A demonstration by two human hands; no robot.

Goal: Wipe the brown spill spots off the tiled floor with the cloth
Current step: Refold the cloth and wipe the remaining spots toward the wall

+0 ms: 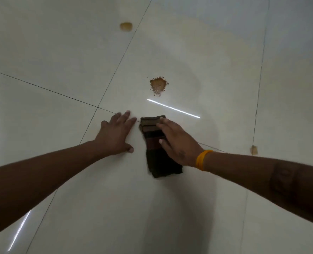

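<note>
My right hand (177,142) presses flat, fingers spread, on the folded cloth (158,147) — left hand (115,134) open on the floor (216,52) (bracing); next I'd push forward onto the nearest brown spill (158,86).

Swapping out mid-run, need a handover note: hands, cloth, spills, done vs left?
Left hand: open, flat on the tiled floor, holding nothing.
Right hand: spread flat on the folded dark cloth, pressing it to the floor, not gripping.
Cloth lies just short of the splattered brown spot, not touching it.
Pale brown spot sits further off to the left; small spot is near the right wrist by a grout line.
Done: none of these three spots wiped.
Left: wipe all three, nearest splatter likely first.
</note>
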